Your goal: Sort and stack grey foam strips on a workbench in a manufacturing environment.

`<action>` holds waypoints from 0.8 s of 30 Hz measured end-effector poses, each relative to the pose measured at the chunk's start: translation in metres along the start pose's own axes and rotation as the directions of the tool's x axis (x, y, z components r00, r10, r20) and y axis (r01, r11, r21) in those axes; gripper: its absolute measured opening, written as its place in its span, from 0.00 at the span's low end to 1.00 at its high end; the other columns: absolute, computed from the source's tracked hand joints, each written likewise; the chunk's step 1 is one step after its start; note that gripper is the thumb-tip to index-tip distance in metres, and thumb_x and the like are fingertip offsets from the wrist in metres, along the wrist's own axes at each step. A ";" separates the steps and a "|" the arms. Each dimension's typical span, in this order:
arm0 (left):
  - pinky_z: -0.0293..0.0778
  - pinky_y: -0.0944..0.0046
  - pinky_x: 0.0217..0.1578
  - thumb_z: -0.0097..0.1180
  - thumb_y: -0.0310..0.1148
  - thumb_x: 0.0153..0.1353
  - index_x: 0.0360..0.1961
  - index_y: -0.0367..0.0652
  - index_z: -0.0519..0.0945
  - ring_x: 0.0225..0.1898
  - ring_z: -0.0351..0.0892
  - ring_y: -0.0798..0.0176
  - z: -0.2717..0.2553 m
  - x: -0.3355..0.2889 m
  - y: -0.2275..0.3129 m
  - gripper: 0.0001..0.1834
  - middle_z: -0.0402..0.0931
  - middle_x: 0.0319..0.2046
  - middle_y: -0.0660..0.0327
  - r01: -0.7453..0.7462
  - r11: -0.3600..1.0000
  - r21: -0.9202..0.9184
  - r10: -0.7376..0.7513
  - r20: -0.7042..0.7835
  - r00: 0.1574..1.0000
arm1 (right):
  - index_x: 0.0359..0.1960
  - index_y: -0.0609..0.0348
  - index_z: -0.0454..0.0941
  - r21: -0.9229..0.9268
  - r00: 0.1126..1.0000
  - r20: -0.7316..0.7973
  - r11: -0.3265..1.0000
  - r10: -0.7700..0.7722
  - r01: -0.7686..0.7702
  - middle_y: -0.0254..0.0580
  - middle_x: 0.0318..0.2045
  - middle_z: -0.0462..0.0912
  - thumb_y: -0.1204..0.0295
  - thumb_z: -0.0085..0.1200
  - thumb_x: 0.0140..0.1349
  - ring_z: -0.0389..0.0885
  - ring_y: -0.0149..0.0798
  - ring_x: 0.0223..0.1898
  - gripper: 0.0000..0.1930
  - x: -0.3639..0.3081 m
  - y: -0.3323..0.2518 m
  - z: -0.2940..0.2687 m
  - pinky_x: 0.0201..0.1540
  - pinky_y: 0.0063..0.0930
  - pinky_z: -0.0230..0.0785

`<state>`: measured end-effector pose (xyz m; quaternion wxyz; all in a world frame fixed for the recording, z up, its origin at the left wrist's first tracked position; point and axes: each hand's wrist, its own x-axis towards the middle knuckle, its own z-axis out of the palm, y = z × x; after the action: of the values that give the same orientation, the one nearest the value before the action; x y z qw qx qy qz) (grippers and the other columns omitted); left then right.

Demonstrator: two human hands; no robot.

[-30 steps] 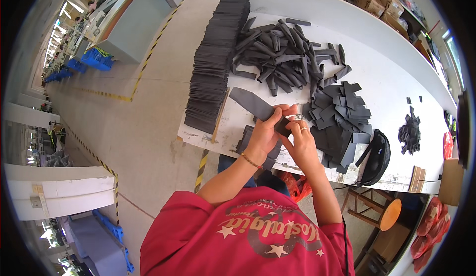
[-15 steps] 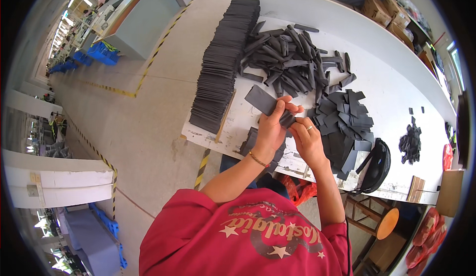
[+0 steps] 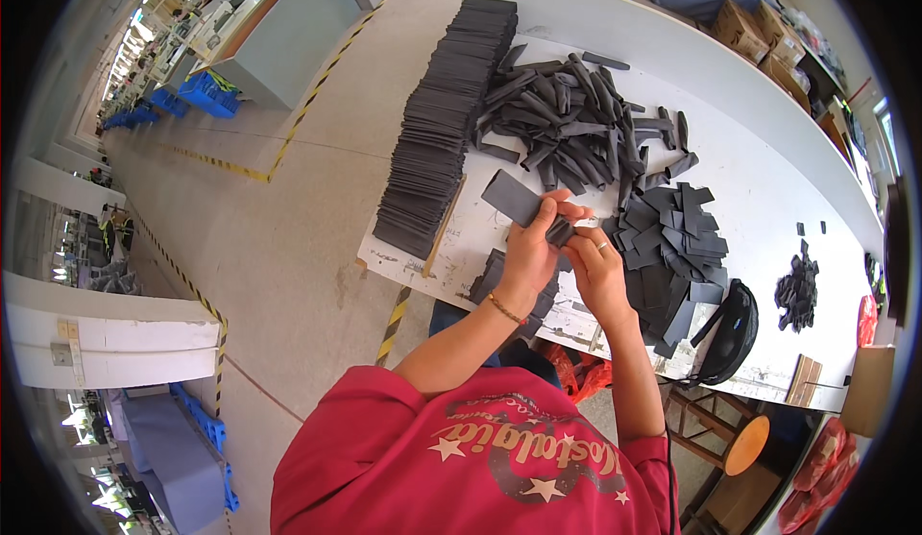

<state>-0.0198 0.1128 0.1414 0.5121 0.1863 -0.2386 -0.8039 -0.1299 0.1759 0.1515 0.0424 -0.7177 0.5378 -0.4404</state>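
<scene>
Head view: above the bench [image 3: 759,184], the left hand [image 3: 531,255] pinches a dark-grey strip [image 3: 513,199] between thumb and fingers, its flat end sticking out beyond them. The right hand [image 3: 599,271] has its fingers drawn together on the strip's nearer, curled end. It looks light, thin and pliable, likelier to crease than break, probably not slippery; a gentle edge pinch should suit.

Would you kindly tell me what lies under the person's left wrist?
Dark pieces lie at the edge of the white table, showing on both sides of the wrist. Whatever the wrist and left hand directly cover cannot be seen.
</scene>
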 end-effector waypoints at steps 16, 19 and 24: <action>0.67 0.51 0.60 0.51 0.40 0.68 0.51 0.36 0.75 0.56 0.74 0.49 0.002 0.008 0.013 0.19 0.81 0.41 0.53 0.014 0.999 0.029 -0.018 0.118 0.993 | 0.33 0.63 0.77 0.758 0.631 -0.045 0.438 0.775 -0.483 0.29 0.28 0.77 0.74 0.58 0.62 0.72 0.24 0.31 0.05 -0.001 -0.013 0.020 0.36 0.18 0.64; 0.78 0.51 0.49 0.57 0.36 0.64 0.46 0.33 0.77 0.45 0.81 0.49 -0.008 0.010 0.026 0.16 0.80 0.39 0.48 -0.055 0.994 0.090 0.068 -0.147 0.987 | 0.31 0.63 0.77 0.625 0.706 -0.260 0.673 0.658 -0.397 0.31 0.27 0.77 0.78 0.61 0.58 0.72 0.24 0.31 0.04 -0.003 -0.004 0.021 0.35 0.19 0.64; 0.77 0.49 0.50 0.58 0.30 0.63 0.44 0.33 0.77 0.45 0.81 0.48 -0.025 0.005 0.042 0.12 0.80 0.40 0.48 -0.100 0.992 0.074 0.112 -0.181 0.977 | 0.29 0.63 0.78 0.652 0.743 -0.219 0.661 0.633 -0.372 0.32 0.28 0.77 0.81 0.62 0.55 0.72 0.24 0.31 0.05 -0.004 -0.005 0.018 0.36 0.18 0.64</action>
<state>0.0226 0.0877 0.1450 0.5679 0.2635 -0.2251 -0.7466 -0.1144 0.1736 0.1407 0.2582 -0.3730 0.5576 -0.6952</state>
